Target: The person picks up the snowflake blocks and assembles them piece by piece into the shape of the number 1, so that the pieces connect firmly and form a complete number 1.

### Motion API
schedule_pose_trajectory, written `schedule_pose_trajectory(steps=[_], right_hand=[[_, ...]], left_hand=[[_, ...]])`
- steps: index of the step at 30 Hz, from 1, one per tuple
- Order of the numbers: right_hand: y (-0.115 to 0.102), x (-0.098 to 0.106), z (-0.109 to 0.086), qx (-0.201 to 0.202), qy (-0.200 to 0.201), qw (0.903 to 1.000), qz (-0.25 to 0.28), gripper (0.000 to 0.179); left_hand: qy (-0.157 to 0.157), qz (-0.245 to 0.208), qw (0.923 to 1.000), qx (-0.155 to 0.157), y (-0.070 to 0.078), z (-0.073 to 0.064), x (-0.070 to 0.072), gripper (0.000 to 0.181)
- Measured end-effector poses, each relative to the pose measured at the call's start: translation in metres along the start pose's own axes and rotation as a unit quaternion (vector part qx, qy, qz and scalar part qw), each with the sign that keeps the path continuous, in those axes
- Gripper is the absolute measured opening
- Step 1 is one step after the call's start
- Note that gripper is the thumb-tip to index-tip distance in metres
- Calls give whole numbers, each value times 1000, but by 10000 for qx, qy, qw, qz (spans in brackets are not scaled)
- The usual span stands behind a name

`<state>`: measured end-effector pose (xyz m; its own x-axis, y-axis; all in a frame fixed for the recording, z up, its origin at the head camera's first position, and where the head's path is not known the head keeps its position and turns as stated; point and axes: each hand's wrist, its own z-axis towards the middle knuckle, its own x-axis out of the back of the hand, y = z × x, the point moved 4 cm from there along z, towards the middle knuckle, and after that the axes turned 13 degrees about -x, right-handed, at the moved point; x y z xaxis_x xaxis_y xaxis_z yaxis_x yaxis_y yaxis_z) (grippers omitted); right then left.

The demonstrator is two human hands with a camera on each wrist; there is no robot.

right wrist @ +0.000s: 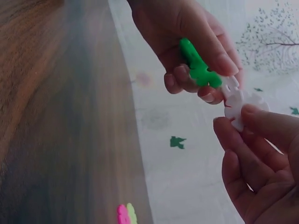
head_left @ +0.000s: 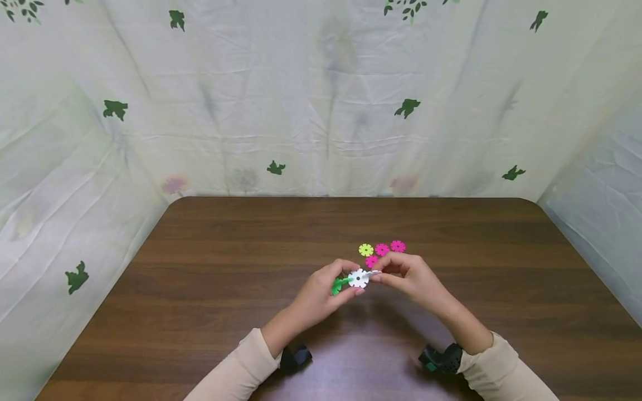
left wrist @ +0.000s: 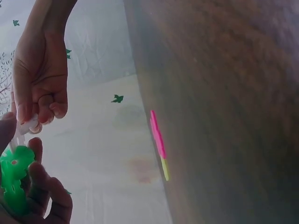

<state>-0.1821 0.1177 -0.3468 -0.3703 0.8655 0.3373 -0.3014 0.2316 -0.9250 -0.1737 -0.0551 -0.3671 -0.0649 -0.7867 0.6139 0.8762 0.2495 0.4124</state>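
Observation:
In the head view my left hand [head_left: 317, 289] grips a joined chain of notched plastic discs between thumb and fingers. Its green discs [right wrist: 198, 65] lie against the palm side, and a white disc [head_left: 358, 278] faces up at the chain's right end. My right hand [head_left: 413, 277] pinches another white disc [right wrist: 254, 100] between thumb and forefinger. That disc stands edge-on in the head view and meets the first white one. Both hands are above the table, fingertips close together.
Beyond the hands, a yellow disc [head_left: 366, 250] and several pink discs [head_left: 382, 249] lie flat on the brown wooden table [head_left: 241, 239]. A white cloth [head_left: 301, 111] with green bird shapes hangs along the back and sides.

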Motion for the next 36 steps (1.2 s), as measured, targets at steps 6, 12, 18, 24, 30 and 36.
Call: schedule_pose_trajectory(steps=[6, 12, 18, 24, 30, 36], right_hand=[[-8, 2, -1, -115, -112, 9998, -128, 18], [7, 5, 2, -74, -172, 9996, -202, 15], [12, 3, 3, -252, -147, 9996, -57, 9], [15, -2, 3, -424, -162, 9985, 320, 8], [18, -9, 4, -767, -251, 9932, 835, 11], [18, -17, 2, -791, -411, 9908, 1017, 13]], left_hand=[[47, 159, 9999, -2, -2, 1, 4, 36], [-24, 111, 9999, 37, -4, 1, 3, 38], [-71, -31, 10000, 21, -4, 0, 3, 44], [-111, 190, 9996, -189, 0, 2, 3, 44], [37, 698, 9961, -534, 4, 2, 2, 46], [232, 1121, 9906, -747, 5, 1, 2, 41]])
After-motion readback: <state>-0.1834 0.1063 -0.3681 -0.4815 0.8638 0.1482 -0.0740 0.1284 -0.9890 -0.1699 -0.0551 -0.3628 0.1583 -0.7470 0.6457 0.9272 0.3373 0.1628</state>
